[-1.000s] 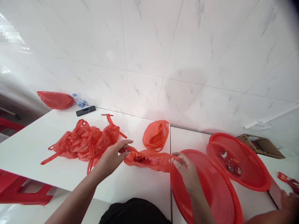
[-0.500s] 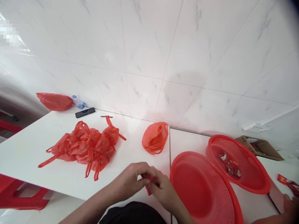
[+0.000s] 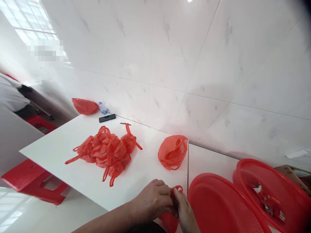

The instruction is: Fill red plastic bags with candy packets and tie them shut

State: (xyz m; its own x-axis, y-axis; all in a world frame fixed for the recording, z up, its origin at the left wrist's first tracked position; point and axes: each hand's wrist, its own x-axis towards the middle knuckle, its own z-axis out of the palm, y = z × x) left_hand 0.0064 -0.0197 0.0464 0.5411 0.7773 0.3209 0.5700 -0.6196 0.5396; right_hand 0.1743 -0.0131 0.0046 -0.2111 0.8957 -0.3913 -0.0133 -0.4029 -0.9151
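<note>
At the table's near edge, my left hand [image 3: 154, 200] is closed with its fingers curled over the neck of a red plastic bag [image 3: 169, 222]. My right hand [image 3: 186, 211] grips the same bag from the other side, thumb on top. One loop of the bag pokes up between the hands, and its body hangs below them; what it contains is hidden. Just beyond the hands lies an opened red plastic bag [image 3: 172, 153]. To their left is a pile of knotted red plastic bags [image 3: 109, 147]. A red plastic basket [image 3: 211, 200] stands close to my right hand.
A second red basket [image 3: 297, 197] holds several small red packets [image 3: 269, 204]. Behind it is a cardboard box [image 3: 291, 176]. Along the wall are a phone [image 3: 107, 118], a water bottle [image 3: 103, 108] and another red bag [image 3: 85, 106]. A red stool [image 3: 34, 178] and a seated person [image 3: 13, 94] are left.
The view has swung left, so the table's things sit further right and a person appears at left. Both hands have shifted, and more of the held bag shows. Another person's hand has left the view.
</note>
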